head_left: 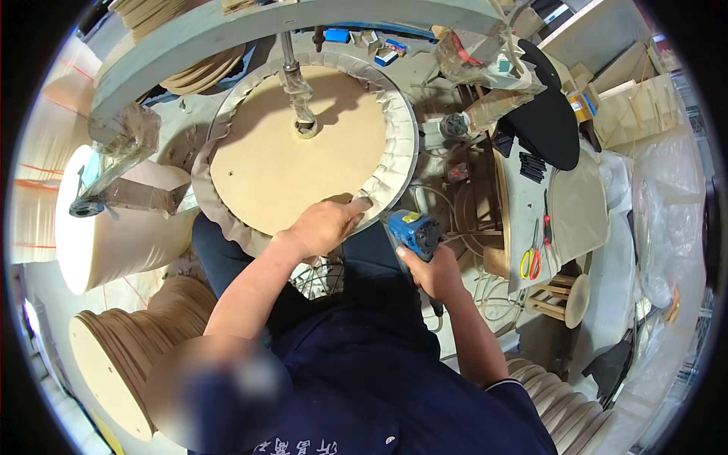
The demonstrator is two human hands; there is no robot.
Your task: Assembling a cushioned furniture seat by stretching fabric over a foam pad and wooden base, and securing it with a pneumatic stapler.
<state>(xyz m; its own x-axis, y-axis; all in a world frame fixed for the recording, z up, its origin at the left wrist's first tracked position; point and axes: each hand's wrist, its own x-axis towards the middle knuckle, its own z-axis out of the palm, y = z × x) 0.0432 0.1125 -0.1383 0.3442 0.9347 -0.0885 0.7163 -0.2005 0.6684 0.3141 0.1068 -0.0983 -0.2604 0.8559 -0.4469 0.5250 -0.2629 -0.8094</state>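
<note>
A round wooden board (296, 167) lies flat before me, with pale fabric (396, 125) folded in pleats over most of its rim. On the left side the fabric (208, 186) hangs looser. My left hand (327, 226) reaches to the near right part of the rim, its fingers bent and pressed together on the fabric edge. Just right of that spot, my right hand (434, 267) grips a blue staple gun (413, 231) by its handle. The gun's nose points toward the rim near my left fingertips; whether it touches the fabric I cannot tell.
A metal rod (290, 57) comes down to the board's centre under a grey frame beam (318, 19). To the right, a side table holds scissors (531, 262), a screwdriver (547, 227) and black strips (532, 167). Stacked round boards (114, 364) stand at lower left, near a large wrapped roll (114, 227).
</note>
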